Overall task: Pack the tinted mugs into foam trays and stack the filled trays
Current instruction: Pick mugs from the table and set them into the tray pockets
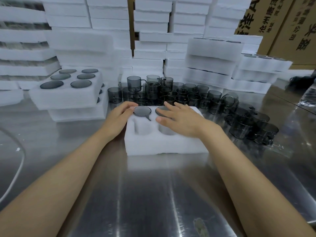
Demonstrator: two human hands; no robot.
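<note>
R hand [181, 120] lies flat, fingers spread wide, over the foam tray [164, 142], hiding its right-side cells & half of one tinted mug [160, 110]. L hand [118, 115] bends its fingers over the far-left corner beside a second mug [142, 111]; thumb hidden, so grip can't be told. Tray sits mid steel table [153, 194]; loose mugs [188, 94] crowd just behind, filled trays [68, 94] at left, foam stacks [150, 23] & cartons [290, 23] at back.
</note>
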